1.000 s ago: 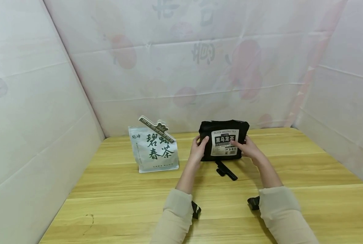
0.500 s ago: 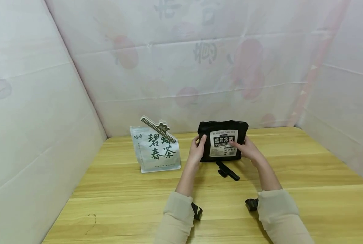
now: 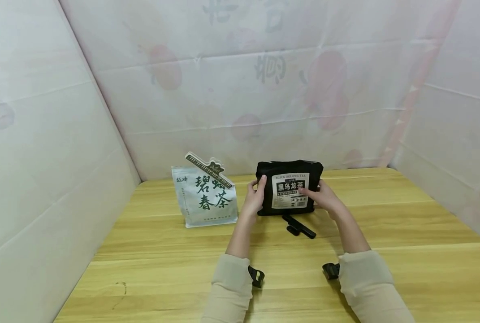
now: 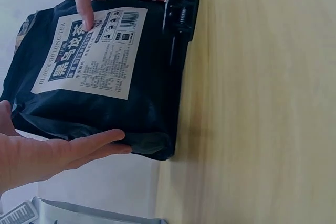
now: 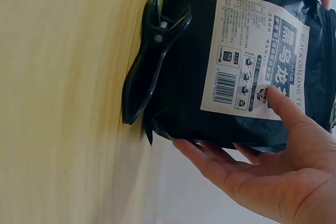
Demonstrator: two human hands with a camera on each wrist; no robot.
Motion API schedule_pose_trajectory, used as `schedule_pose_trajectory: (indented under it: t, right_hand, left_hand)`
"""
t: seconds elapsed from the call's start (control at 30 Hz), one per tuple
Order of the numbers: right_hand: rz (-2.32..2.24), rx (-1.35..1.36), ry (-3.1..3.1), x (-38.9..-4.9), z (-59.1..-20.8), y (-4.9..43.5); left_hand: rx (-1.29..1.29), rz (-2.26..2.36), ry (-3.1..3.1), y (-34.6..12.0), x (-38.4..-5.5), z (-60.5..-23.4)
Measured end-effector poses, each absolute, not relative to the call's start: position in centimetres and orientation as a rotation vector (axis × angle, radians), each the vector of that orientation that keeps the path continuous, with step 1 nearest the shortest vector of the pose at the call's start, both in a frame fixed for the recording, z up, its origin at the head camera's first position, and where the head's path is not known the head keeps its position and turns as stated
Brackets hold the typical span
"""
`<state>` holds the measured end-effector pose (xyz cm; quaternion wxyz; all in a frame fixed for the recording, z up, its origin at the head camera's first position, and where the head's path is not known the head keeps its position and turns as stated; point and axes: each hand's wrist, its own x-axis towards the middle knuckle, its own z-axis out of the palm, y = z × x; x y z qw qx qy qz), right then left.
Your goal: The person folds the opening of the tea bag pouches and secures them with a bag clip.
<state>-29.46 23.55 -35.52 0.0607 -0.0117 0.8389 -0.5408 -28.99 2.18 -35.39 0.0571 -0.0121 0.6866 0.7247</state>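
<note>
A black tea bag [image 3: 290, 190] with a pale "Black Oolong Tea" label stands upright on the table toward the back. My left hand [image 3: 254, 199] grips its left side, thumb along the edge. On the opposite side my right hand [image 3: 324, 197] holds it, with the thumb [image 5: 286, 106] pressed on the label and fingers behind. Just in front of the bag lies a black sealing clip [image 3: 300, 227], close to its bottom edge in both wrist views.
Left of the hands stands a pale blue tea bag [image 3: 207, 208], its upper right corner clamped by a wide decorated clip [image 3: 209, 169]. White cloth walls [image 3: 223, 103] enclose the wooden table [image 3: 163, 269] at the back and both sides.
Both hands have shifted the black tea bag slightly left, toward the pale blue bag. The black clip on the table stays about where it was.
</note>
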Motion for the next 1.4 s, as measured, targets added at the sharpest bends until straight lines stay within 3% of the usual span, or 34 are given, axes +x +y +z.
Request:
schedule_pose_trajectory:
  t: [1.4]
  right_hand:
    - [-1.584, -0.138, 2.429, -28.1, -33.9, 22.9]
  left_hand:
    - [0.002, 1.892, 2.370, 0.7, -28.2, -34.1]
